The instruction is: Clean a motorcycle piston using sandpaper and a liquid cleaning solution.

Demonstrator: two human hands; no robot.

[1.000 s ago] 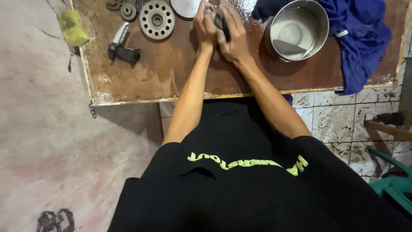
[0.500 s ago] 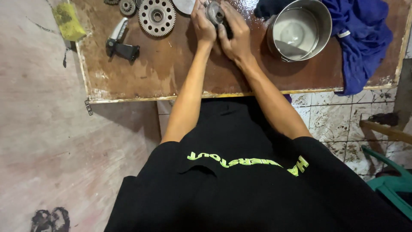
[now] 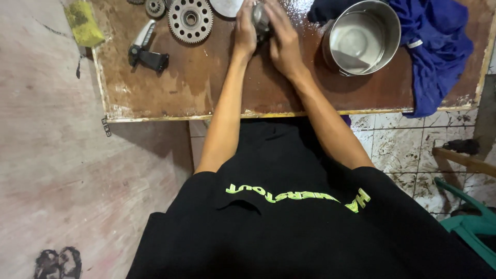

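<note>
Both of my hands are wrapped around a small dark grey metal part [image 3: 260, 19] at the far middle of a brown wooden board [image 3: 206, 88]. My left hand [image 3: 245, 31] grips it from the left side. My right hand [image 3: 281, 39] covers it from the right, so most of the part is hidden between the fingers. The hands hold it just over the board's wet far edge.
A toothed gear [image 3: 190, 19] and a smaller gear [image 3: 154, 7] lie left of the hands. A black and silver footpeg-like piece [image 3: 146, 51] lies further left. A steel pot [image 3: 361, 39] and a blue cloth [image 3: 439, 46] are at the right. A yellow sponge [image 3: 82, 23] lies on the floor.
The view has shifted slightly, and both hands have stayed closed on the metal part with only small turning movements.
</note>
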